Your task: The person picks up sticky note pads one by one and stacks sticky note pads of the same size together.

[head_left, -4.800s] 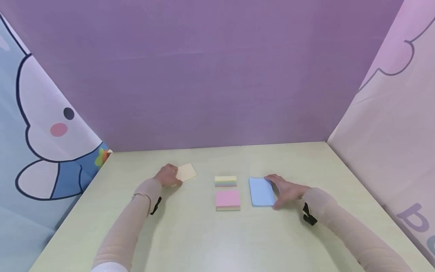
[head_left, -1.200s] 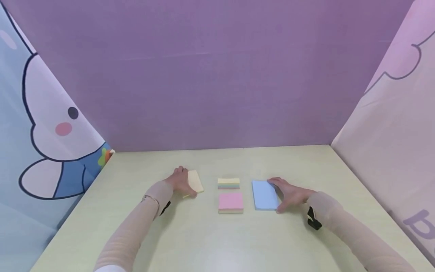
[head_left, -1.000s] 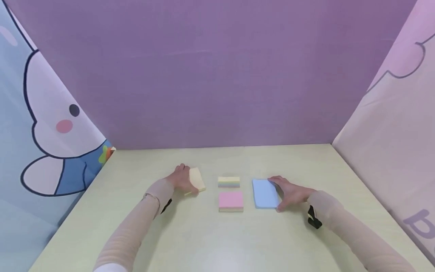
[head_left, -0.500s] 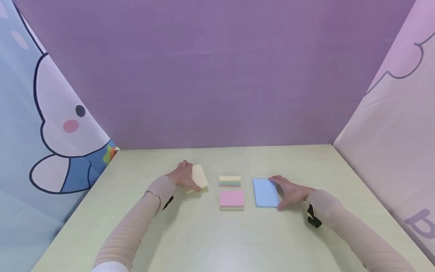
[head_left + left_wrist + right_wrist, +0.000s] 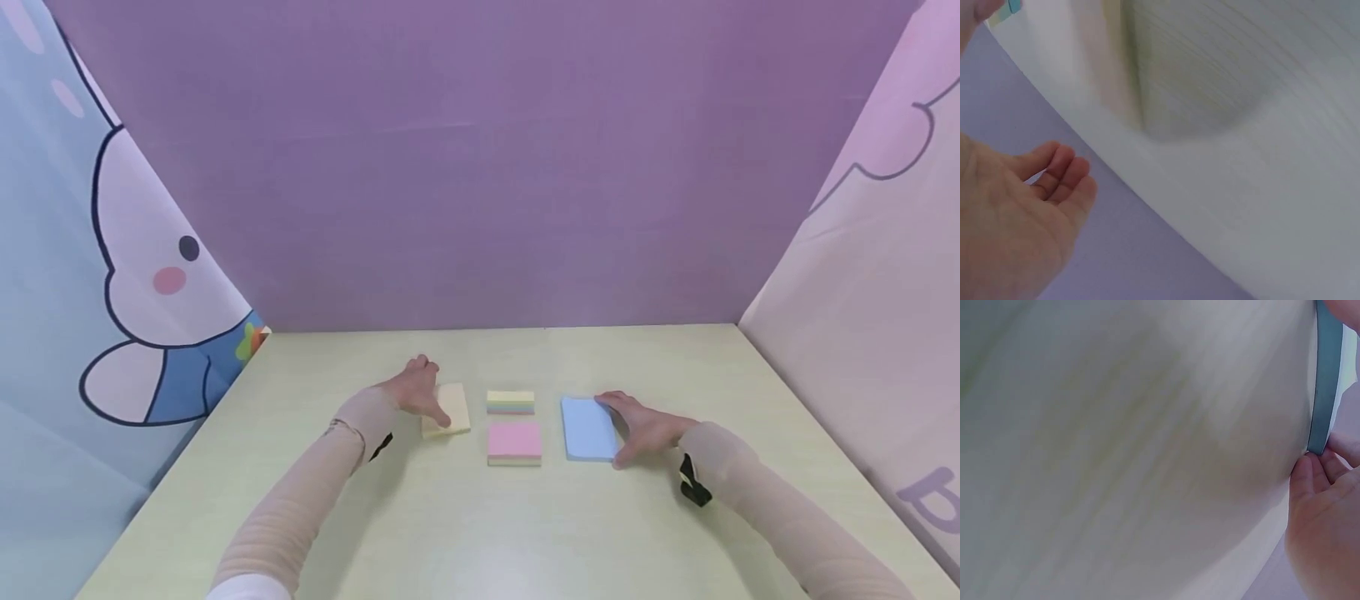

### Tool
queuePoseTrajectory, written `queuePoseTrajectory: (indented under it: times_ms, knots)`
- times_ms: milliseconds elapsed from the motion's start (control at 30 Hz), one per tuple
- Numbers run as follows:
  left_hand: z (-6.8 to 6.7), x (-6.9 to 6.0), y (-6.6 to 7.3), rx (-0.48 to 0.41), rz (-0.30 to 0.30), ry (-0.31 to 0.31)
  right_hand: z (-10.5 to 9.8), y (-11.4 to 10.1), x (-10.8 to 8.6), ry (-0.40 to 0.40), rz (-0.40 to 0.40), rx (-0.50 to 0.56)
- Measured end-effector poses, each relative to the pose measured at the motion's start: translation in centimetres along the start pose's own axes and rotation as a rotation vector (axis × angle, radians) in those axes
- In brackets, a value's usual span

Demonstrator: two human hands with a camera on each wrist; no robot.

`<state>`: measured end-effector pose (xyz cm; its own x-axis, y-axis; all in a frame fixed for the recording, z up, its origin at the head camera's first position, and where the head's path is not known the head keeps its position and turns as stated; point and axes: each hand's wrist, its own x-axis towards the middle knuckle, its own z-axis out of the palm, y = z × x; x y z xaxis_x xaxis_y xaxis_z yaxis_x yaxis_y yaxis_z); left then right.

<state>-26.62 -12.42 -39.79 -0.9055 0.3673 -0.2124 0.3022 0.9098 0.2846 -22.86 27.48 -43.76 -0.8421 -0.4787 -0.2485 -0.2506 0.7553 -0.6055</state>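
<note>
A pale yellow sticky-note pad [image 5: 455,408] lies flat on the table [image 5: 480,533]. My left hand [image 5: 417,392] is over its left side, the thumb near the pad's front edge. In the left wrist view the fingers [image 5: 1075,187] are loosely bent and apart from the pad's blurred edge [image 5: 1107,56]. On the right lies a larger light blue note pad [image 5: 588,428]. My right hand [image 5: 647,427] grips it across its right side, fingertips at the far corner and thumb at the near one. The right wrist view shows its blue edge [image 5: 1325,381] between them.
Between the hands sit a small stack of striped sticky notes [image 5: 511,402], yellow on top, and a pink sticky-note pad [image 5: 513,442] just in front of it. A purple backdrop [image 5: 480,167] rises behind the table. Printed curtains [image 5: 142,333] flank both sides.
My left hand has slid the pale yellow pad rightward and turned it straighter, closer to the striped stack. Its fingers have now come off the pad. The right hand stays on the blue pad.
</note>
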Motion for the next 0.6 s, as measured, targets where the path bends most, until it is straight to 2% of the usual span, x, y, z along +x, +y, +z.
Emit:
queuePoseTrajectory:
  times_ms: [233,467,600]
  knots:
    - [0.2,-0.1,0.7,0.007,0.008,-0.034,-0.2,0.1,0.0,0.006,-0.030,-0.024]
    - [1.8,0.7,0.4,0.003,0.005,-0.082,-0.1,0.2,-0.1,0.003,-0.029,-0.006]
    - [2.2,0.8,0.5,-0.016,-0.008,-0.111,-0.1,0.1,-0.1,-0.005,-0.034,-0.005]
